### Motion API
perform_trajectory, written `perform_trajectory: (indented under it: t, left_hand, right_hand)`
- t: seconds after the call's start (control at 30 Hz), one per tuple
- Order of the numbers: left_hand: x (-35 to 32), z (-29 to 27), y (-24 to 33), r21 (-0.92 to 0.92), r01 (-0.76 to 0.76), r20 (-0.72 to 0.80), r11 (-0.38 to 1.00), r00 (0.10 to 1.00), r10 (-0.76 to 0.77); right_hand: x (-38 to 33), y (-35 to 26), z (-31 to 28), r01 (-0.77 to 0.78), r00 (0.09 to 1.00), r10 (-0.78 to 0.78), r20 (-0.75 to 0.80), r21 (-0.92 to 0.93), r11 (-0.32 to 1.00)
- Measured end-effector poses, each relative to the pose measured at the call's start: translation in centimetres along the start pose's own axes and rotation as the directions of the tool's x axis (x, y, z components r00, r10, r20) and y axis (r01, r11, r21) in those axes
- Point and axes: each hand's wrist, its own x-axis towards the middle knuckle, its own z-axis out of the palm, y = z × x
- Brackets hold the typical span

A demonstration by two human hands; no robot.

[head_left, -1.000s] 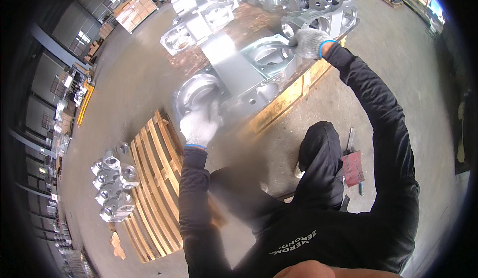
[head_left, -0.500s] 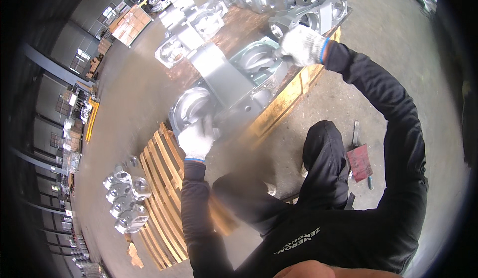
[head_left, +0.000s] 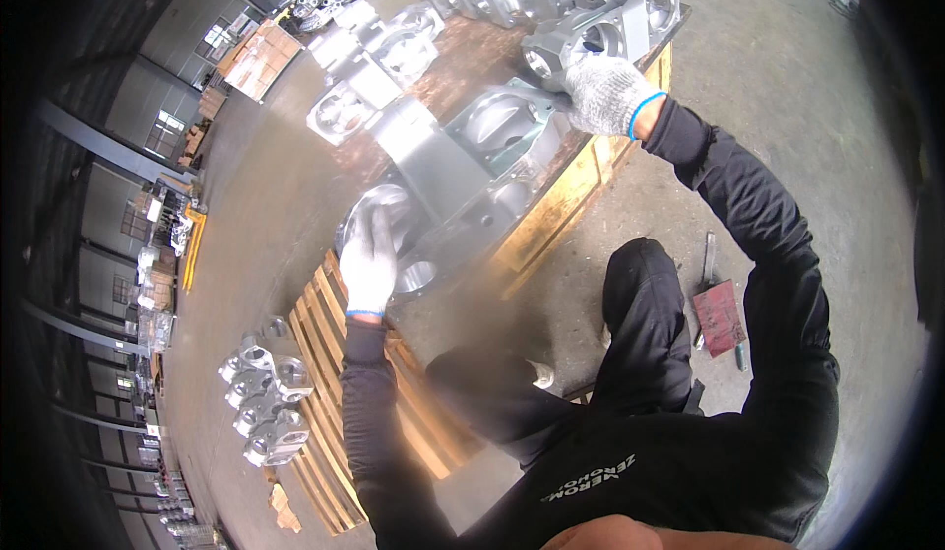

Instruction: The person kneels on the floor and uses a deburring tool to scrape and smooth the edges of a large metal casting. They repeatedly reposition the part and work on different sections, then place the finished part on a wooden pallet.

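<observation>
A large silver metal casting [head_left: 433,161] with a flat middle plate and round openings lies across the near end of the wooden-sided platform. My left hand [head_left: 369,262], in a white knit glove, rests on the casting's rounded near-left end, its fingers stretched out along the ring. At the opposite end my right hand [head_left: 608,94], also gloved, has its fingers curled round the casting's far-right corner. The fingertips of that hand are partly hidden. A blurry haze covers part of the casting's lower edge.
More silver castings [head_left: 600,33] crowd the platform's [head_left: 581,181] far side. To the lower left, a slatted wooden pallet [head_left: 330,402] stands beside several smaller castings [head_left: 264,392]. A red plate [head_left: 719,319] and hand tools lie on the floor right of my knee.
My left hand has slid left and up on the ring, its fingers straighter. My right hand has turned slightly at the far corner. The casting stays in place while the view shifts a little.
</observation>
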Motion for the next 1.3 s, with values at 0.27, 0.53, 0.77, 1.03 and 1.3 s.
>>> perform_trajectory:
  t: [0.27,0.53,0.77,1.03,1.3]
  left_hand:
    - [11.9,8.5,8.4,-0.936,0.307,0.289,0.174,0.950,-0.123]
    - [17.3,7.8,10.5,-0.238,-0.102,-0.037,0.966,0.995,0.096]
    - [19.3,10.2,11.5,0.413,-0.293,0.530,0.862,0.847,0.034]
    - [20.6,14.9,9.6,0.629,-0.284,0.545,0.724,0.825,-0.149]
    - [21.6,17.6,9.2,0.630,-0.171,0.477,0.757,0.855,-0.204]
  right_hand:
    - [1.0,-8.2,-0.1,-0.303,0.948,-0.040,0.316,0.933,0.195]
    - [8.7,-0.1,9.8,-0.467,0.880,0.406,0.245,0.598,0.651]
    - [11.0,2.1,21.0,-0.017,0.860,-0.107,0.499,0.239,0.971]
    - [8.4,2.0,19.0,-0.136,0.958,-0.039,0.283,0.574,0.808]
    - [5.7,2.7,19.8,0.107,0.984,-0.154,0.093,0.386,0.916]
